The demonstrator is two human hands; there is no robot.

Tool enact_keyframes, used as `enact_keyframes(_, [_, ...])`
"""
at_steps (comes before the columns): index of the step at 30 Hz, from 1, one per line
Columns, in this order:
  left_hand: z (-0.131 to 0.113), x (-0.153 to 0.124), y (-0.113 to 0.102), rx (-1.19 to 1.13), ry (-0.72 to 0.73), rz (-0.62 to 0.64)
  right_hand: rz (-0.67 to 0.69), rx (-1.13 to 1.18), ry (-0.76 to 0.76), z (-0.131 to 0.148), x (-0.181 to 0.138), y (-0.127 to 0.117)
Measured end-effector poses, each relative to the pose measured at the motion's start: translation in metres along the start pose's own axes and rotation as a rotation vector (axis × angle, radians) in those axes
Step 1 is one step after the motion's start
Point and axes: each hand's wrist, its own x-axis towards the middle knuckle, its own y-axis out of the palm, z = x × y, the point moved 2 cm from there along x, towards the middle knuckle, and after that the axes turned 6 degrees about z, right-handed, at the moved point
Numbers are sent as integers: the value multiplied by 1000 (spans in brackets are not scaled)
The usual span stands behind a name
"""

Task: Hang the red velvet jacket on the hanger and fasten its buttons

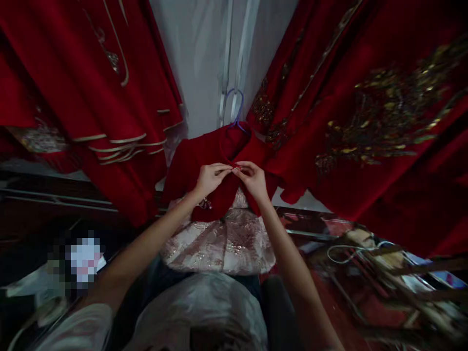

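A short red jacket (192, 156) hangs in front of me on a blue-purple hanger (240, 107). Below its hem shows a pale pink, shiny brocade garment (223, 241). Just under the collar, my left hand (212, 178) is closed, its fingertips pinching the jacket's front edge. Close beside it, my right hand (253, 179) also pinches at the front opening, its fingertips almost meeting the left ones. Between them is a small fastening (237, 168) with light, bead-like spots; its exact form is too small to make out. Beaded trim (205, 203) shows below my left hand.
Red garments with pale piping (120, 117) hang at the left. On the right hang red garments with gold sequin embroidery (383, 117). Grey panels (204, 58) stand behind. Cluttered items with a white cord (341, 258) lie at lower right.
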Motion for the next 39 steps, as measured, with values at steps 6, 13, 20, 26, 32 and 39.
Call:
enact_keyframes(6, [5, -6, 14, -89, -80, 0, 65, -61, -7, 4, 0, 1])
enact_keyframes(13, [15, -18, 37, -313, -183, -204, 30, -566, 13, -14, -40, -34])
enact_keyframes(20, [16, -32, 53, -513, -469, 163, -16, -713, 182, -47, -49, -57])
enact_keyframes(26, [19, -41, 66, -491, -563, 222, 191, -337, 314, -8, -49, -95])
enact_keyframes(32, [-13, -48, 88, -601, -380, 494, 229, -221, 333, 24, -55, -108])
enact_keyframes(39, [-3, -74, 77, -236, -431, 524, 302, -187, 257, 51, -55, -80])
